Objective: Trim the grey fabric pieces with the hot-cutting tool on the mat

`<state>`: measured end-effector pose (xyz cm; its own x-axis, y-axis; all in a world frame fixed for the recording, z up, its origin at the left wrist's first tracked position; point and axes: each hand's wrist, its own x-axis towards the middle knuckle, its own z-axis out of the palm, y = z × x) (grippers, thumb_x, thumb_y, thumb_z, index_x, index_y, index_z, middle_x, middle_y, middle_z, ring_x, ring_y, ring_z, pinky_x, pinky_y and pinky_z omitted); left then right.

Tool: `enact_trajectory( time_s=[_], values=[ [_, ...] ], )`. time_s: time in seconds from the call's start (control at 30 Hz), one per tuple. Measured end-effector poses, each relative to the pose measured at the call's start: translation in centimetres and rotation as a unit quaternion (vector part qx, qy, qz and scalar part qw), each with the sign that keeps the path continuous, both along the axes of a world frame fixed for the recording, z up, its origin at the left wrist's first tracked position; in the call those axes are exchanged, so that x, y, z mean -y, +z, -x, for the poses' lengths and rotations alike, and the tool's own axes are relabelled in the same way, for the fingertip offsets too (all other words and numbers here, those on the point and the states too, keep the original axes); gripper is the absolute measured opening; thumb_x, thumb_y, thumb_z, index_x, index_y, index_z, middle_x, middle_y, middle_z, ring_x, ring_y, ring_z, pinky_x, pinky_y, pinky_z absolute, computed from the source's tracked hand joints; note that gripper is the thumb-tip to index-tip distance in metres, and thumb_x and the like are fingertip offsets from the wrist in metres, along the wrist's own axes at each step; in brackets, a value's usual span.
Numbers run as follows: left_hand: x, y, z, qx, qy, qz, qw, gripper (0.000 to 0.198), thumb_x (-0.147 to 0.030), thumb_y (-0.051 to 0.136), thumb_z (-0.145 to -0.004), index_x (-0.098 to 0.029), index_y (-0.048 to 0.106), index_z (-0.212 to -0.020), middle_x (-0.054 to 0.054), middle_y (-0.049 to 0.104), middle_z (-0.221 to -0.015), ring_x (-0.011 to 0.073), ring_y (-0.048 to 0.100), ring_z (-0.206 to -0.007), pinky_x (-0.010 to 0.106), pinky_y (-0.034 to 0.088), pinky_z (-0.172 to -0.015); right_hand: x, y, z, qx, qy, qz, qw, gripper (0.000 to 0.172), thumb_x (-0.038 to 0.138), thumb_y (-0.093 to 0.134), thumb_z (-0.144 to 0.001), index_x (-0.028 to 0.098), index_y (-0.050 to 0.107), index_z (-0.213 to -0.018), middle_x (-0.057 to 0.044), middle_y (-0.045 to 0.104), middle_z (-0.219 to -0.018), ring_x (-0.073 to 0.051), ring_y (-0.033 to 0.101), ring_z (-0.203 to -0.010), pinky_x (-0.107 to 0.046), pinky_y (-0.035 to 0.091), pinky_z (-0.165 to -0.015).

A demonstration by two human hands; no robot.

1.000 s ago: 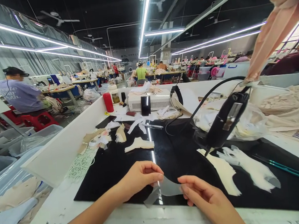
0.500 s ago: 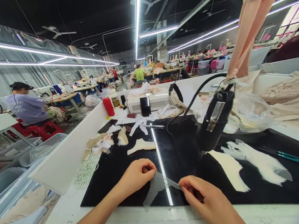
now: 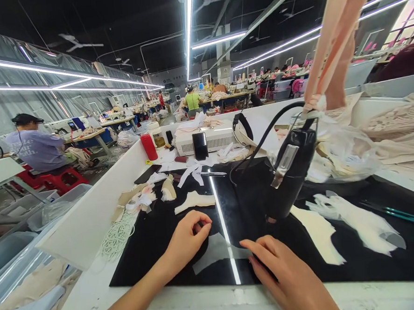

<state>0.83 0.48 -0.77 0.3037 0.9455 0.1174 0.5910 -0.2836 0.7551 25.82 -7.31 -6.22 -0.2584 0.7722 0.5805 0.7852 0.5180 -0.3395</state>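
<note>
Fingers (image 3: 203, 224), L hand (image 3: 184, 237): tips together, nr sheer pc (image 3: 216, 251) on blk mat (image 3: 151, 242); R hand (image 3: 287, 271): apart, by pc's end.

The sheer piece (image 3: 218, 255), held up before, now lies by the board's (image 3: 155, 233) front edge. The left hand (image 3: 186, 236) has let go; the right hand (image 3: 286, 267) has parted its fingers at the piece's right end. The hanging tool (image 3: 292, 171) has swung left.

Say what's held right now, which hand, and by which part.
Left hand: nothing visible in its fingers. Right hand: fingertips at the right end of the sheer grey piece; whether they grip it can't be told.
</note>
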Motion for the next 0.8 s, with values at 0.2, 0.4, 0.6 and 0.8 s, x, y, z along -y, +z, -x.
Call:
enact_trajectory(
  time_s=[0.2, 0.4, 0.6, 0.8],
  values=[
    [1.4, -0.2, 0.5, -0.087, -0.15, -0.115, 0.978, 0.018, -0.02, 0.059, -0.098, -0.025, 0.077, -0.1, 0.003, 0.073, -0.106, 0.0204, 0.068, -0.099, 0.032, 0.054, -0.091, 0.5, 1.2, 1.9, 0.051, 0.005, -0.013, 0.999, 0.025, 0.012, 0.053, -0.103, 0.023, 0.075, -0.101, -0.004, 0.066, -0.08, -0.02, 0.064, -0.068, -0.032, 0.051, -0.064],
    [0.4, -1.6, 0.6, -0.111, -0.171, -0.247, 0.947, 0.025, -0.019, 0.055, -0.101, -0.028, 0.078, -0.107, 0.003, 0.076, -0.108, 0.02, 0.074, -0.096, 0.031, 0.061, -0.088, 1.0, 2.8, -1.4, 0.068, -0.055, 0.014, 0.996, 0.025, 0.018, 0.052, -0.106, 0.027, 0.075, -0.107, -0.002, 0.071, -0.087, -0.018, 0.069, -0.075, -0.03, 0.056, -0.071],
    [-0.1, -2.4, 0.9, -0.082, -0.158, -0.286, 0.942, 0.024, -0.027, 0.056, -0.104, -0.031, 0.08, -0.107, 0.003, 0.079, -0.11, 0.0216, 0.077, -0.097, 0.03, 0.063, -0.089, 0.2, 3.9, -11.2, 0.063, -0.228, 0.013, 0.972, 0.033, 0.037, 0.047, -0.11, 0.025, 0.077, -0.104, -0.008, 0.079, -0.097, -0.026, 0.075, -0.089, -0.037, 0.057, -0.077],
    [-0.2, -3.2, 1.3, -0.075, -0.142, -0.316, 0.935, 0.027, -0.03, 0.053, -0.109, -0.031, 0.08, -0.111, 0.001, 0.079, -0.113, 0.0196, 0.077, -0.101, 0.028, 0.063, -0.094, -1.6, 3.6, -17.4, 0.059, -0.348, 0.031, 0.935, 0.039, 0.045, 0.044, -0.108, 0.021, 0.075, -0.109, -0.009, 0.079, -0.106, -0.03, 0.071, -0.097, -0.045, 0.055, -0.086]
  ],
)
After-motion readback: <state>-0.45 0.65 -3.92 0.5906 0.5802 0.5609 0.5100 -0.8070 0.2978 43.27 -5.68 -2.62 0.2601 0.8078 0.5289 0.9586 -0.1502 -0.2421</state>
